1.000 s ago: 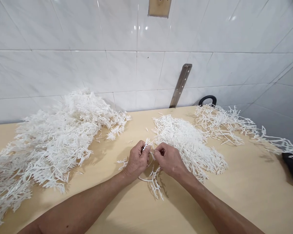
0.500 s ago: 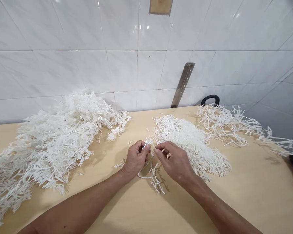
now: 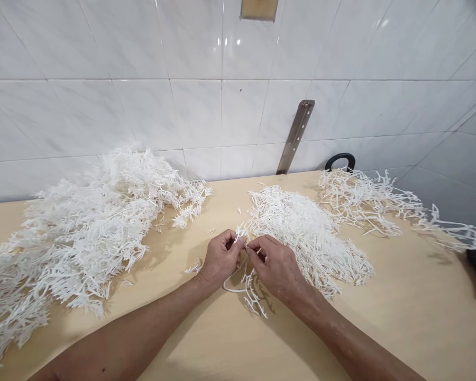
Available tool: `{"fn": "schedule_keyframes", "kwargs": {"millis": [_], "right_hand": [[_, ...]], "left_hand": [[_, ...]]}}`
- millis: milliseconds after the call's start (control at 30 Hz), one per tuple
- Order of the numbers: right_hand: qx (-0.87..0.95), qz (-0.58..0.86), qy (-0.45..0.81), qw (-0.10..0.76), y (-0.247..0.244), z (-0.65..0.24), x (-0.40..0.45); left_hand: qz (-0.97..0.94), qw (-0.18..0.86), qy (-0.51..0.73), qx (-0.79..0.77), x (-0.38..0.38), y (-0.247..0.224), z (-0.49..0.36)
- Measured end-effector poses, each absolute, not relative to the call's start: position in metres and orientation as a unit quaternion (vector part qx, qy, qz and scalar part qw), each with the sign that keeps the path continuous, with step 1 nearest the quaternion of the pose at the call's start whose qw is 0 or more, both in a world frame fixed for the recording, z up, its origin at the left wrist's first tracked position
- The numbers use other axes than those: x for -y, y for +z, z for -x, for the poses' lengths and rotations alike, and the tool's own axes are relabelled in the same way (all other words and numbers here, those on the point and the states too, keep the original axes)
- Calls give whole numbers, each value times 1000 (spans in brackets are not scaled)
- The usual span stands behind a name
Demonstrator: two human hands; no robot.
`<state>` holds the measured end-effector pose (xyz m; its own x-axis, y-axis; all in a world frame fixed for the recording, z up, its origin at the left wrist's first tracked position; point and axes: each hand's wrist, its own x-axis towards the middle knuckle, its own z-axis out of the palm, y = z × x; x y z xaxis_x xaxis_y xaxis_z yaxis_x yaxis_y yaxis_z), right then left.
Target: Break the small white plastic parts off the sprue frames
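Note:
My left hand (image 3: 221, 256) is closed in a pinch on a white branched plastic sprig (image 3: 241, 231), whose tips stick up past the thumb. Close against it, my right hand (image 3: 275, 262) pinches with thumb and forefinger at the sprig's lower side; exactly what lies between those fingertips is too small to make out. Below both hands a thin curved white stem with small side twigs (image 3: 255, 302) hangs or lies over the table. Just right of my right hand is a heap of small white pieces (image 3: 301, 227).
A larger pile of white branched pieces (image 3: 103, 227) covers the table's left side. More branching white strands (image 3: 365, 201) lie at the back right, near a black ring-shaped handle (image 3: 340, 156). A metal strip (image 3: 295, 137) leans on the tiled wall (image 3: 143, 111) behind the wooden table (image 3: 412, 312).
My right hand has moved slightly left and its fingertips now meet the sprig beside my left thumb. The left hand keeps its pinch.

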<state>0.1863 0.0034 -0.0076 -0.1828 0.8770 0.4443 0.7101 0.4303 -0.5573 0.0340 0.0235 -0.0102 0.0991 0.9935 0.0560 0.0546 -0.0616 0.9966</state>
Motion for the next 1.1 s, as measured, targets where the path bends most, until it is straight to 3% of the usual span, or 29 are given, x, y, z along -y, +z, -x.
{"fn": "schedule_keyframes", "kwargs": {"millis": [200,500,700,833,1100], "right_hand": [[760,528,115,361,-7,-183,-3],[584,667,299,354,0,-195,-16],[591,658,214,415,1,-213,-22],[638,627,217,391,3,-211,-18],[697,497,433,281,6,-187,-2]], "left_hand": [[-556,494,469,-476,-23,-15,-34],[-625,385,505,-454,-14,-6,-33],[-550,473,527,-443,-19,-7,-31],[-514,507,541,-433,-20,-5,-31],[-501,514,547,-431,-14,4,-34]]}}
